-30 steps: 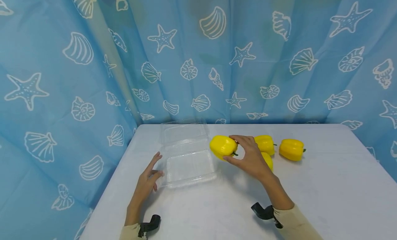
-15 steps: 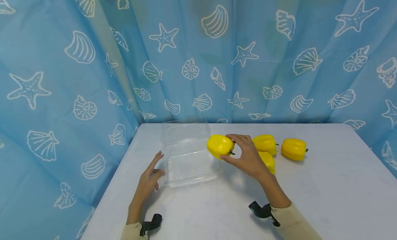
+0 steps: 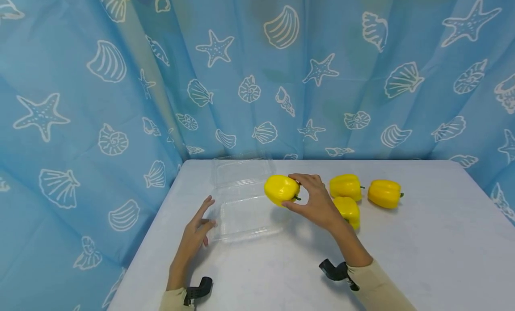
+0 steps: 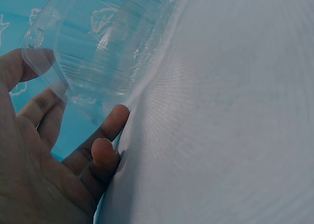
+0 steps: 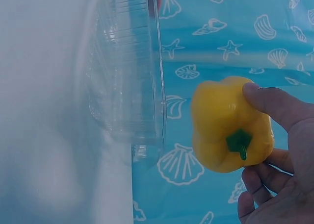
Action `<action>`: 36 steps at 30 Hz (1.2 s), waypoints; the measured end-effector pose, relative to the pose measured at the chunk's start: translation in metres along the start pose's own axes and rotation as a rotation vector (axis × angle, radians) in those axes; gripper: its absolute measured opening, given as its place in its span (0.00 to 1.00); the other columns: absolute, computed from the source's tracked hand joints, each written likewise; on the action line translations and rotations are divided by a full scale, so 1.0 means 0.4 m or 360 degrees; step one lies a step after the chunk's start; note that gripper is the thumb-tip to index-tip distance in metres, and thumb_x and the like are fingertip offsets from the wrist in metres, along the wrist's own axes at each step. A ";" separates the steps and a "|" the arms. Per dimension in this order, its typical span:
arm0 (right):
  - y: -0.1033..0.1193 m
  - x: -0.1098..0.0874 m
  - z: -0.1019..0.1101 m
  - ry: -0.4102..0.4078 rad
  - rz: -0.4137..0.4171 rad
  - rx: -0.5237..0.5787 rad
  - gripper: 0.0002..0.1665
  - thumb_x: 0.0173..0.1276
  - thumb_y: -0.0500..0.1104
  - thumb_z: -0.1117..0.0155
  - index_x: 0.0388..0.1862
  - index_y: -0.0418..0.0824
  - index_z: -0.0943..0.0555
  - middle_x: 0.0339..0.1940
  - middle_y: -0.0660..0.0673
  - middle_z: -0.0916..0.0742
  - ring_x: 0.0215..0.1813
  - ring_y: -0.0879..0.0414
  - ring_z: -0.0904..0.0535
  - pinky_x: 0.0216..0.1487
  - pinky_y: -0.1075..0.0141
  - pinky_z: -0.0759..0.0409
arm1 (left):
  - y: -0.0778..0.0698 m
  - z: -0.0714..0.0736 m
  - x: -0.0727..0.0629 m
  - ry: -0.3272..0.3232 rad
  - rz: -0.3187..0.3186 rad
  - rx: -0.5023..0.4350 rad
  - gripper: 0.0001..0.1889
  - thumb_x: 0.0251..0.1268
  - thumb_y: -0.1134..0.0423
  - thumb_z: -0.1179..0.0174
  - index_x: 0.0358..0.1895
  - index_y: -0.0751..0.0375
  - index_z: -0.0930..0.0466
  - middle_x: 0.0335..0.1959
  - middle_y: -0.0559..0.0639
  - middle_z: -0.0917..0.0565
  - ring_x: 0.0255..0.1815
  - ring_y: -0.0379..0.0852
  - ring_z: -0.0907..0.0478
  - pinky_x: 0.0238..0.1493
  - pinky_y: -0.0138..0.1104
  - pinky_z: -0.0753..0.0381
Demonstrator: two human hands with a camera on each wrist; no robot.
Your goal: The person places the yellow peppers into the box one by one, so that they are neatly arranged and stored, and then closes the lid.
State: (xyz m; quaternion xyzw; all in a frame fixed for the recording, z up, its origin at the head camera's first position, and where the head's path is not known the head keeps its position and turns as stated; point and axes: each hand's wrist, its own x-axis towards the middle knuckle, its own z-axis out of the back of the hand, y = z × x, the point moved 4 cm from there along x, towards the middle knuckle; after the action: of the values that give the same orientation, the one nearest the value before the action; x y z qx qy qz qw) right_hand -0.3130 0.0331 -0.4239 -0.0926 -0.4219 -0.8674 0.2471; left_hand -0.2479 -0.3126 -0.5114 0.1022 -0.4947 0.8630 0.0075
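Observation:
My right hand (image 3: 318,206) holds a yellow bell pepper (image 3: 281,189) between thumb and fingers, raised over the right side of a clear plastic clamshell box (image 3: 245,233). Its green stem (image 5: 239,141) points back toward my palm in the right wrist view. The box lies with its lid (image 3: 241,172) folded back toward the curtain. At the box's left edge is my left hand (image 3: 193,237), its fingers loosely spread. In the left wrist view its thumb and a fingertip overlap the clear rim (image 4: 46,79), while the lower fingers (image 4: 105,153) lie near the tablecloth.
To the right of my right hand are three more yellow peppers: one at the back (image 3: 346,187), one in front of it (image 3: 348,211), and one farther right (image 3: 385,193). A white cloth covers the table (image 3: 257,275). Behind hangs a blue shell-patterned curtain (image 3: 241,114).
My right hand has carried the pepper a little left, farther over the box, uncovering more of the front pepper. My left hand stays at the box's edge. The whole view has shifted slightly.

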 end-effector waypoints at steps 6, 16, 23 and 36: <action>0.001 0.008 -0.012 0.0016 0.0006 0.0007 0.46 0.57 0.60 0.23 0.71 0.47 0.28 0.68 0.47 0.24 0.65 0.48 0.36 0.62 0.41 0.30 | 0.003 0.001 0.002 0.0010 -0.0012 -0.0031 0.31 0.72 0.59 0.42 0.76 0.45 0.36 0.78 0.37 0.41 0.46 0.54 0.21 0.14 0.39 0.24; 0.021 0.019 -0.041 0.0050 0.0023 0.0047 0.43 0.58 0.57 0.22 0.70 0.47 0.27 0.68 0.47 0.24 0.66 0.48 0.36 0.62 0.41 0.31 | 0.009 0.016 0.000 0.0017 -0.0011 0.0006 0.30 0.72 0.59 0.42 0.76 0.44 0.36 0.78 0.36 0.41 0.43 0.51 0.21 0.14 0.38 0.24; 0.029 0.022 -0.064 0.0070 0.0027 0.0066 0.43 0.57 0.57 0.22 0.70 0.50 0.27 0.67 0.48 0.24 0.65 0.48 0.36 0.62 0.41 0.31 | 0.008 0.010 0.000 0.0033 -0.0020 -0.0014 0.31 0.73 0.59 0.42 0.77 0.43 0.37 0.77 0.33 0.41 0.40 0.51 0.22 0.15 0.38 0.23; 0.046 0.031 -0.112 0.0117 0.0042 0.0059 0.43 0.57 0.49 0.22 0.71 0.49 0.28 0.68 0.46 0.25 0.65 0.48 0.37 0.62 0.41 0.31 | 0.007 0.022 -0.010 0.0030 -0.0110 -0.0091 0.30 0.72 0.61 0.42 0.76 0.47 0.35 0.78 0.40 0.40 0.41 0.52 0.21 0.13 0.39 0.25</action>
State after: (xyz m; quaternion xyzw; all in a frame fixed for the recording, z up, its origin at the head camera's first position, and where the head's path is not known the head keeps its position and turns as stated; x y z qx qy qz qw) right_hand -0.3121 -0.0156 -0.4347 -0.0616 -0.4274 -0.8588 0.2756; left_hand -0.2430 -0.3212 -0.5104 0.1107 -0.5151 0.8487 0.0450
